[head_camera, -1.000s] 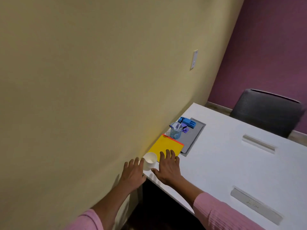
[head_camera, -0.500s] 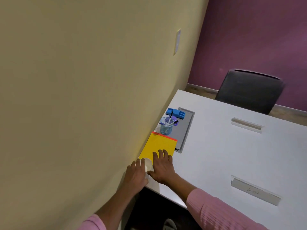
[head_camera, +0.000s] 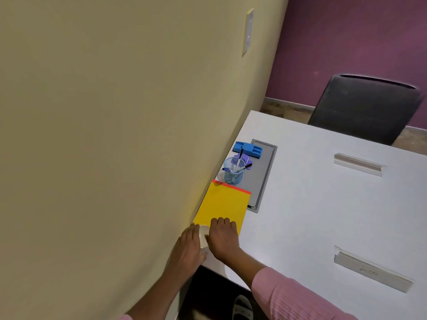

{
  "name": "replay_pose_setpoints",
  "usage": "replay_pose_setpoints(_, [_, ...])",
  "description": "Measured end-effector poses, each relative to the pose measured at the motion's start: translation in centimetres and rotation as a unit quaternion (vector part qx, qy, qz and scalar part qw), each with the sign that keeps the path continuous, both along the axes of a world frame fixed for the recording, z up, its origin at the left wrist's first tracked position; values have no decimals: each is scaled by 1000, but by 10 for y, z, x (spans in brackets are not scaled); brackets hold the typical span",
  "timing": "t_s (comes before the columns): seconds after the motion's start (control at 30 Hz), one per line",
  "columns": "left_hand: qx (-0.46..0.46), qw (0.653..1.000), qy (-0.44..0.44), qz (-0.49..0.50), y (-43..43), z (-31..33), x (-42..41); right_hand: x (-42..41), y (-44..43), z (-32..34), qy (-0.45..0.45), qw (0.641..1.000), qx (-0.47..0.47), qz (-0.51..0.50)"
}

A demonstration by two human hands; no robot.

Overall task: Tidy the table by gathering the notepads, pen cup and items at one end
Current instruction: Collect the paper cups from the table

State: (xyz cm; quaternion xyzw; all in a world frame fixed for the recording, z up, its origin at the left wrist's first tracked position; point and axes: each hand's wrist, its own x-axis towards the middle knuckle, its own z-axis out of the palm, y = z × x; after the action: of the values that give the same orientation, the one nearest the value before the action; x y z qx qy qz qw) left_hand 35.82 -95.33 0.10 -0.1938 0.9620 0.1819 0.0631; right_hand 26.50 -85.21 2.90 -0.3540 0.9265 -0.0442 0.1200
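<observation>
A small white cup [head_camera: 203,235] stands at the near left corner of the white table [head_camera: 323,215], against the wall. My left hand [head_camera: 188,244] and my right hand [head_camera: 223,237] wrap it from either side. Just beyond lies a yellow notepad [head_camera: 223,205] with a red top strip; my right fingertips rest on its near edge. Behind it a blue mesh pen cup [head_camera: 233,172] holds several pens. A purple item [head_camera: 245,159] and a blue desk item [head_camera: 247,147] lie farther back.
A grey cable hatch [head_camera: 263,172] runs beside the pen cup. Two recessed metal slots [head_camera: 357,163] [head_camera: 372,269] sit in the tabletop to the right. A dark chair [head_camera: 362,107] stands at the far end. The beige wall [head_camera: 104,135] borders the table's left edge.
Both hands have closed in around the white cup, which now sits mostly hidden between them. The camera view has shifted to the left and down.
</observation>
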Motion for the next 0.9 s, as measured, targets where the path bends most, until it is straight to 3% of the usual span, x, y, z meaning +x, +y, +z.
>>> replay_pose_setpoints(0.43, [39,999,-3,14,-8,-12,-16,-15,-7,-21,-56,998,-11,9])
replay_pose_setpoints(0.9, [111,993,12,39,-13,-15,-19,-29,-9,-18,-242,945,-95,-197])
